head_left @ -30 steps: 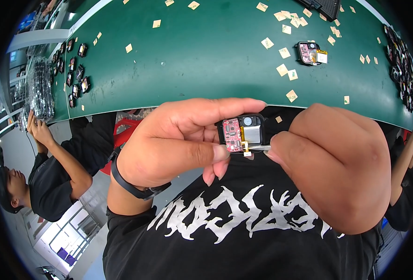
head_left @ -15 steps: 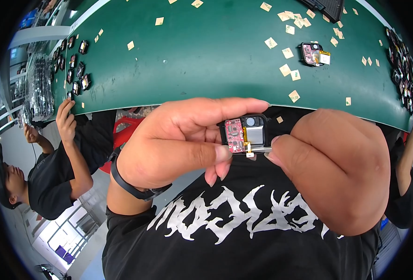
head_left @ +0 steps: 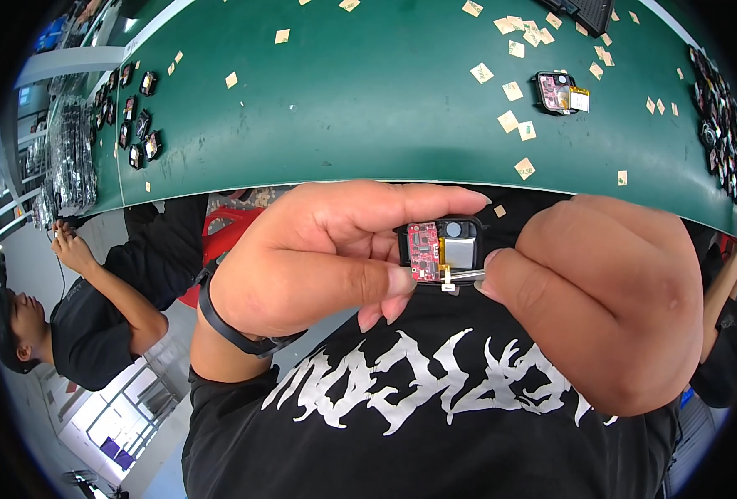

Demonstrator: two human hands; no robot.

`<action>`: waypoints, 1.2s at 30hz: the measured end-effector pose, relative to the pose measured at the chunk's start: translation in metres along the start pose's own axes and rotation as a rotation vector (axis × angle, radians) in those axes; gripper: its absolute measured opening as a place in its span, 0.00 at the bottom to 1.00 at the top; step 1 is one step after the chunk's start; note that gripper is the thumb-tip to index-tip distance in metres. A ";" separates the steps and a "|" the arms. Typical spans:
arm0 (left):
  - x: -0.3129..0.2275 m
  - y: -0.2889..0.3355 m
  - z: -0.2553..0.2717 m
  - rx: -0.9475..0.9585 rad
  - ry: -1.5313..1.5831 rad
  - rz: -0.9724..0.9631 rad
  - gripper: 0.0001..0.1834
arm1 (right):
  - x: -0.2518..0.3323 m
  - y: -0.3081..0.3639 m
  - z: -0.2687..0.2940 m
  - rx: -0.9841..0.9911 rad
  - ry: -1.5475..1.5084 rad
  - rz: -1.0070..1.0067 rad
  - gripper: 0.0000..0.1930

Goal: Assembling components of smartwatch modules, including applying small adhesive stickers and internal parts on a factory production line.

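1. Several black devices (head_left: 152,145) lie at the green table's (head_left: 343,133) left; a co-worker's hand (head_left: 71,249), at them half a second ago, has drawn back.
2. Left hand (head_left: 314,245): thumb and fingers grip an open device (head_left: 442,249) off the table's near edge, slightly lower than before.
3. Right hand (head_left: 597,303): fingertips pinched on tweezers (head_left: 472,274), which reach the device's white tab (head_left: 447,286) as before, so work there seems unfinished.

Through the left of two side-by-side, head-worn fisheye lenses, I look steeply down on my grip from close above. My left hand (head_left: 310,249) and right hand (head_left: 601,312) fill the middle; the wide view takes in the green table (head_left: 343,125) beyond them and my black shirt (head_left: 343,457) on the near side, bending straight edges toward its rim.
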State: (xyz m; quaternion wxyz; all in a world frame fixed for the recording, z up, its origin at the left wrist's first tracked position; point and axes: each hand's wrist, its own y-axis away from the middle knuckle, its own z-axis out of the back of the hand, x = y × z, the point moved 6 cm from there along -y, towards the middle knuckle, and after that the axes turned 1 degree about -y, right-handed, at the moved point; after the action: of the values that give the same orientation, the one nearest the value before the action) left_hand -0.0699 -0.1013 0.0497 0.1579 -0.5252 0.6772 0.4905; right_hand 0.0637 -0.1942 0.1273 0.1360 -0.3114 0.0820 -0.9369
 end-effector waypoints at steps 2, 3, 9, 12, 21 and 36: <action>0.000 0.000 -0.001 -0.002 0.012 0.015 0.34 | 0.001 0.000 0.000 0.045 0.021 -0.007 0.15; -0.001 -0.001 -0.001 0.002 0.011 0.016 0.34 | 0.001 0.000 0.001 0.044 0.024 -0.011 0.15; 0.001 0.004 -0.001 -0.011 0.056 -0.028 0.34 | 0.002 -0.002 -0.002 0.058 0.015 0.007 0.16; -0.005 0.003 -0.003 -0.036 -0.057 0.001 0.34 | 0.005 0.001 0.000 -0.012 0.034 0.008 0.17; -0.002 -0.002 -0.005 -0.066 -0.030 0.006 0.34 | 0.010 0.004 0.004 -0.027 0.145 -0.003 0.17; -0.003 -0.002 -0.008 -0.085 0.014 0.003 0.33 | 0.011 0.008 0.002 -0.073 0.171 0.007 0.18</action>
State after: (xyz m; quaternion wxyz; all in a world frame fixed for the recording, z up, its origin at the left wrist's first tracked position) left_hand -0.0642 -0.1057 0.0546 0.1300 -0.5338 0.6575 0.5155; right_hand 0.0578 -0.2057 0.1330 0.1202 -0.2350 0.1286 -0.9559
